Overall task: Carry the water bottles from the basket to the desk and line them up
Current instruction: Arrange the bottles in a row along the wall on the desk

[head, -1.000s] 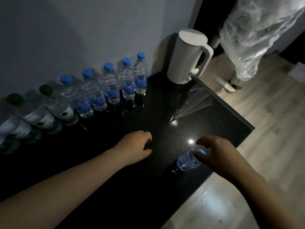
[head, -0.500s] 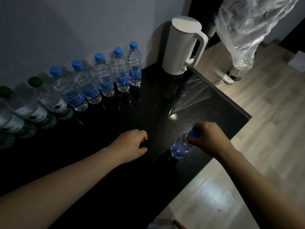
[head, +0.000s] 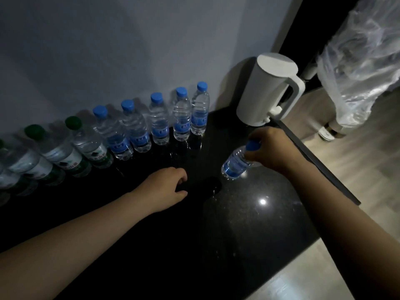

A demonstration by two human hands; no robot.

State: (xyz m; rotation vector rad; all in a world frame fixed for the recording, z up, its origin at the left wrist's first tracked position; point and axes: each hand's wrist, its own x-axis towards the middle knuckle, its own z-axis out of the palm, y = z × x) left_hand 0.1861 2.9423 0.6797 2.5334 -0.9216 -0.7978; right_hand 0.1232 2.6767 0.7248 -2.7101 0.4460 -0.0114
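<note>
Judging progress from the table (head: 249, 224), I rate the line of bottles (head: 138, 131) along the wall as mostly built. Five blue-capped units stand upright side by side, and green-capped units extend the line to the left until the frame edge cuts them off. The basket is not in view, so I cannot tell how many units are left to fetch. One unit is not yet placed: the held bottle (head: 234, 164) is tilted over the table, cap up and to the right, base down and to the left, well apart from the line. I cannot confirm whether its base touches the surface. My right grip (head: 270, 150) is clamped from above on its neck, fingers curled round the blue cap (head: 252, 145), so the body projects below and left of the grip. My left grip (head: 164, 189) rests on the table, fingers loosely curled, holding nothing. A gap of table shows between the end bottle (head: 200, 111) and the white kettle (head: 268, 92); I judge that slot the likely placement point.
</note>
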